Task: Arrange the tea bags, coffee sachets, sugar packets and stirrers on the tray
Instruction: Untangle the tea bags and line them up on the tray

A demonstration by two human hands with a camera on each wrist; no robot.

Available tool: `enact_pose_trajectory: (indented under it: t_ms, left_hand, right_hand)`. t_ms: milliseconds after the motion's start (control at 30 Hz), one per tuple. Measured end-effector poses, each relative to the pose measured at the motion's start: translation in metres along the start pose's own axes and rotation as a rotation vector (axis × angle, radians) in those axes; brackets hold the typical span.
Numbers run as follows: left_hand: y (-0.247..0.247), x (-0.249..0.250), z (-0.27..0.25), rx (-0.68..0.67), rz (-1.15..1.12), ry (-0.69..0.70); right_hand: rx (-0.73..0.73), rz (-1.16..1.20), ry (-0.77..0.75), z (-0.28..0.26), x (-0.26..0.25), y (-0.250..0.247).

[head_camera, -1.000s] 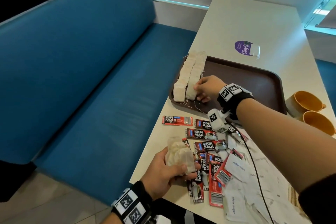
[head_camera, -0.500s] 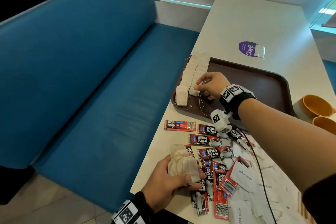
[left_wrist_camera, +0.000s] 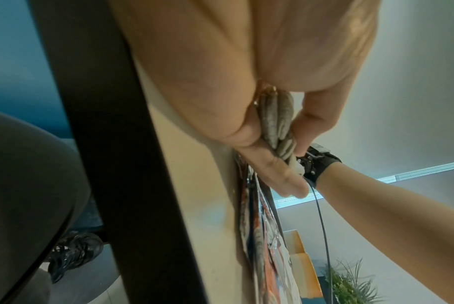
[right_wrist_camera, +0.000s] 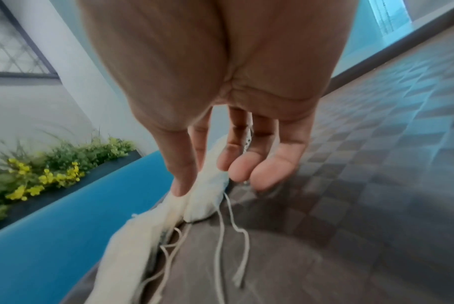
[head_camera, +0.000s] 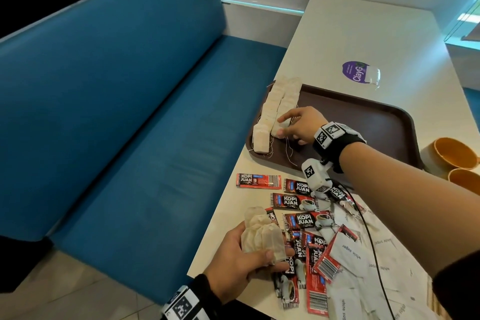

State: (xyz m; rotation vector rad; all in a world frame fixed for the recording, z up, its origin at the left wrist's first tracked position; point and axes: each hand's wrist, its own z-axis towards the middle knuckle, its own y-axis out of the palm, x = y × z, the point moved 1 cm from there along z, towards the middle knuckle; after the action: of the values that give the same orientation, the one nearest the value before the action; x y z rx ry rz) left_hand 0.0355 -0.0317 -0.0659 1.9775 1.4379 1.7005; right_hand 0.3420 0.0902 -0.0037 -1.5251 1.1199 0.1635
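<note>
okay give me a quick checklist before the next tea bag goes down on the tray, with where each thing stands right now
1. Spare tea bags in left hand: ok, a bunch of tea bags sits in its grip.
2. Two rows on the tray: ok, both rows of tea bags lie along its left edge.
3. Right hand free: not ok, thumb and forefinger rest on the nearest bag.
4. Strings tidy: not ok, loose strings trail over the tray floor.
5. Coffee sachets on tray: not ok, they lie on the table.
6. Stirrers: cannot tell.
</note>
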Motion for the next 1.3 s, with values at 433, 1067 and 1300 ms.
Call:
enact_pose_trajectory:
  t_ms: [433, 1067, 1300]
  left_hand:
    - [0.004, 0.001, -0.001, 0.059, 0.142, 0.060]
    - [0.012, 0.001, -0.004, 0.139, 0.076, 0.099]
    - [0.011, 0.000, -0.003, 0.156, 0.043, 0.090]
  right_hand:
    - [0.018, 0.330, -0.130, -0.174, 0.000, 0.004]
    - [-0.003, 0.475, -0.044, -0.252, 0.039, 0.072]
    - [0.036, 0.601, -0.015, -0.251, 0.043, 0.074]
